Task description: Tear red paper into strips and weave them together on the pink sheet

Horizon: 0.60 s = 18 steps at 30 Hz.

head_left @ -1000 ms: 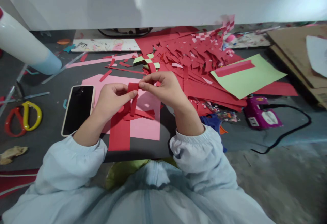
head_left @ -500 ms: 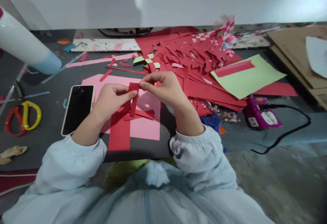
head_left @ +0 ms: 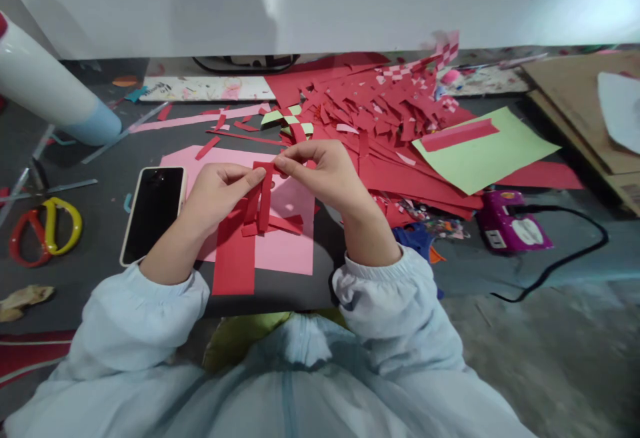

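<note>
Red paper strips hang side by side between my hands, over a pink sheet. My left hand pinches their upper left part between thumb and fingers. At their upper right end, my right hand is closed in a pinch on the red paper. Beneath them a wide red strip lies on the pink sheet and reaches past its near edge. Short red strips lie crossing on the sheet just right of the held ones.
Left are a phone, scissors and a white-blue bottle. A heap of red paper lies behind. At right are a green sheet, a purple device with a black cable, and cardboard.
The held red strips have spread apart, so two now hang separately with a gap between them. My left thumb has shifted slightly up and left; my right hand has barely moved.
</note>
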Each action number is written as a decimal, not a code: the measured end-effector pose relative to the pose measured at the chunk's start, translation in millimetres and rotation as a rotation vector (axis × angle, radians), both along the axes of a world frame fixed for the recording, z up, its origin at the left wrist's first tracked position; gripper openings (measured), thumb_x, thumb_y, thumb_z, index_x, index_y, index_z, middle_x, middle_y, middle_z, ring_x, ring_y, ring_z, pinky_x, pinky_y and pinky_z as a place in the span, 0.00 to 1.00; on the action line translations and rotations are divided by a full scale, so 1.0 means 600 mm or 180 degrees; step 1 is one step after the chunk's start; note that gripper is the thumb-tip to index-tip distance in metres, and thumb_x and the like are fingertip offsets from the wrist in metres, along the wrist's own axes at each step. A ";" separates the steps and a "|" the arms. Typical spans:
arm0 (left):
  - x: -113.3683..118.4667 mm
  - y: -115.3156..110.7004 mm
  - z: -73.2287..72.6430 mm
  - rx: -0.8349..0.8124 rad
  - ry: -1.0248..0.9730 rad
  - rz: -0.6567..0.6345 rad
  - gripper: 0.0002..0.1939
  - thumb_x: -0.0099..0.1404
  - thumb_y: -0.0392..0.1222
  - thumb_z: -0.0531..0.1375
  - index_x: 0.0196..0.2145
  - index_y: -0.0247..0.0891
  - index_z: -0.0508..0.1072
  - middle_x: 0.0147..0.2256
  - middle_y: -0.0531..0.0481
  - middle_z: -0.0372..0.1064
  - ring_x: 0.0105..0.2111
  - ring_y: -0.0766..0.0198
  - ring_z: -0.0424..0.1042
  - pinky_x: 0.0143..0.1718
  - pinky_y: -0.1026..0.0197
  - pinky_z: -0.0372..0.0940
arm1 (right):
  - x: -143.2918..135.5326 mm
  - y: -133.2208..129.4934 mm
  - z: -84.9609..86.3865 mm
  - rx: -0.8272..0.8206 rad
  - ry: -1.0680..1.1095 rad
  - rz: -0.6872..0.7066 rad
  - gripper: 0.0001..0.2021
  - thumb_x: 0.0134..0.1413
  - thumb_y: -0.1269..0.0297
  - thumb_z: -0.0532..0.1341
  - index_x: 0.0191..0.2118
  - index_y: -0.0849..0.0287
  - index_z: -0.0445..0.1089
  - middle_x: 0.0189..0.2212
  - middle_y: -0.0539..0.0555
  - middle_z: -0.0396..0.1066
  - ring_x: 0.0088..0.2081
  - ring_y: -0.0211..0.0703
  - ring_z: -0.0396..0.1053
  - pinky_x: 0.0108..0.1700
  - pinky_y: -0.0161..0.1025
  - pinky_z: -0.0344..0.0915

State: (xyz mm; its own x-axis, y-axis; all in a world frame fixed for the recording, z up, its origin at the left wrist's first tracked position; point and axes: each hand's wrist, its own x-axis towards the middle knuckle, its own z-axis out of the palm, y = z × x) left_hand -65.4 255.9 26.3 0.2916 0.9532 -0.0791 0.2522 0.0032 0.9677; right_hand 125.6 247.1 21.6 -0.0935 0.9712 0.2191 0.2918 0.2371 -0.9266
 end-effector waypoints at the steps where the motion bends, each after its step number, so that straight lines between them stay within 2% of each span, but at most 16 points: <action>1: 0.000 0.000 0.000 0.0006 0.0019 0.0027 0.21 0.56 0.59 0.68 0.28 0.36 0.82 0.29 0.45 0.80 0.30 0.59 0.76 0.32 0.60 0.69 | 0.001 0.000 0.001 -0.0020 0.0000 0.0003 0.13 0.55 0.54 0.66 0.30 0.61 0.78 0.28 0.54 0.78 0.30 0.39 0.71 0.34 0.38 0.67; 7: 0.000 0.000 0.002 -0.0043 -0.0001 0.0067 0.19 0.58 0.58 0.67 0.28 0.37 0.82 0.26 0.46 0.78 0.30 0.57 0.76 0.29 0.59 0.69 | 0.009 -0.002 0.005 0.0045 -0.0048 0.0042 0.10 0.46 0.58 0.71 0.31 0.61 0.80 0.30 0.54 0.79 0.32 0.39 0.72 0.36 0.38 0.67; 15: 0.000 -0.003 0.005 -0.0079 -0.0029 -0.0044 0.17 0.59 0.55 0.67 0.29 0.37 0.82 0.29 0.45 0.79 0.30 0.58 0.76 0.30 0.61 0.68 | 0.013 -0.003 0.008 -0.0101 0.0041 0.0074 0.07 0.50 0.63 0.68 0.29 0.61 0.79 0.24 0.53 0.78 0.28 0.39 0.73 0.33 0.37 0.67; 18: -0.002 0.001 0.004 -0.0002 0.0095 -0.0053 0.15 0.57 0.53 0.69 0.26 0.36 0.81 0.25 0.48 0.77 0.27 0.62 0.73 0.28 0.62 0.66 | 0.011 -0.003 0.008 -0.0105 0.0064 0.0069 0.07 0.50 0.62 0.68 0.28 0.60 0.79 0.24 0.53 0.78 0.28 0.39 0.73 0.33 0.37 0.67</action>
State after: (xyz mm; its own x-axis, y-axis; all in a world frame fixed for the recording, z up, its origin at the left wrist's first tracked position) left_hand -66.5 256.2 28.6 0.3050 0.9482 -0.0886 0.2811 -0.0007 0.9597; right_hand 132.4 245.3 26.2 -0.1105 0.9757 0.1891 0.2681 0.2125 -0.9397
